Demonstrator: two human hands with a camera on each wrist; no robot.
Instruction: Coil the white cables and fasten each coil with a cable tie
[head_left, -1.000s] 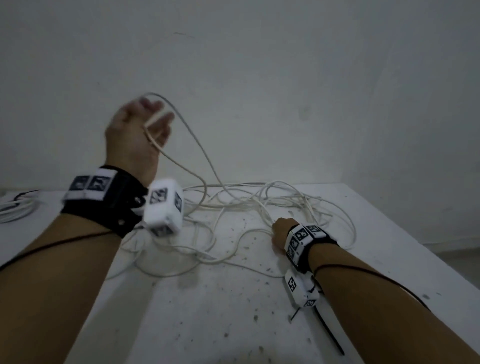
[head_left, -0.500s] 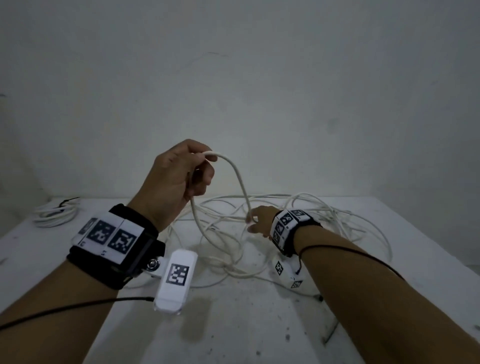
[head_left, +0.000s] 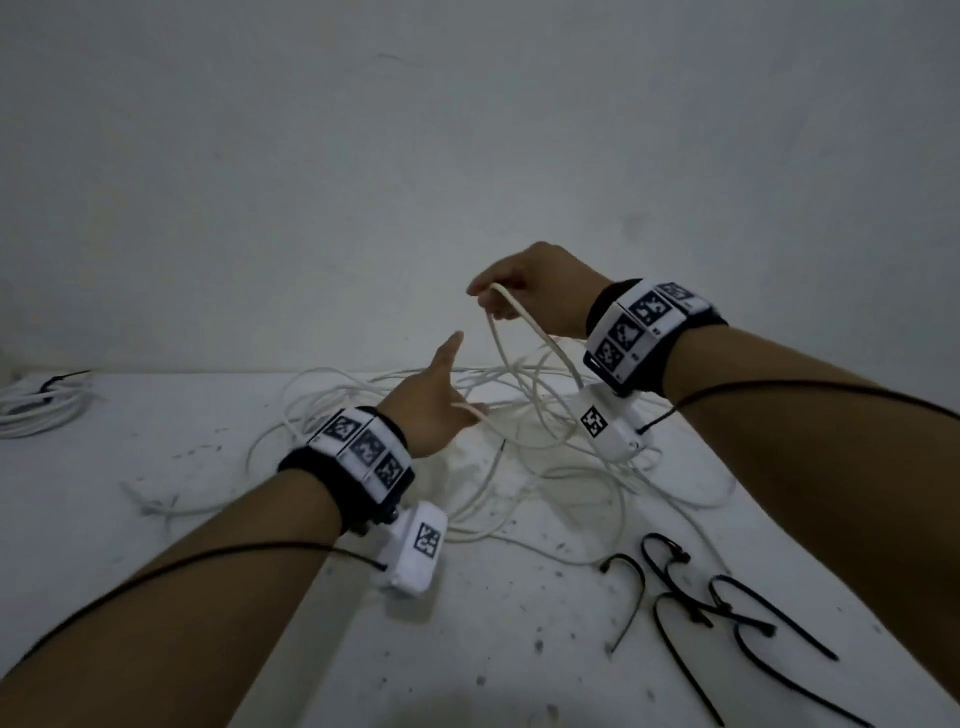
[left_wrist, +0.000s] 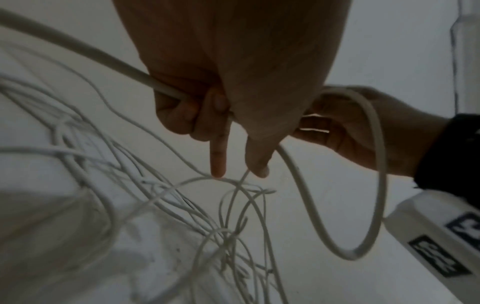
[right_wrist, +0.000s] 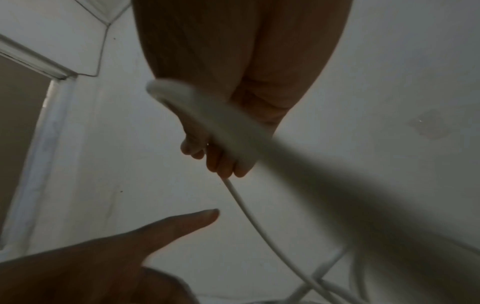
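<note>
Tangled white cables (head_left: 524, 415) crowd mid-table; black cable ties (head_left: 727, 608) litter near right.

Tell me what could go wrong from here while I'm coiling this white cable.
1. The loose cable pile on the table is crossed over itself, so pulling more slack may tighten a knot.
2. Your right hand holds only one raised loop, and your left hand grips the strand with its index finger out; the loop could slip off.
3. The black cable ties sit near the table's front edge; dragged cable may sweep them off.
</note>
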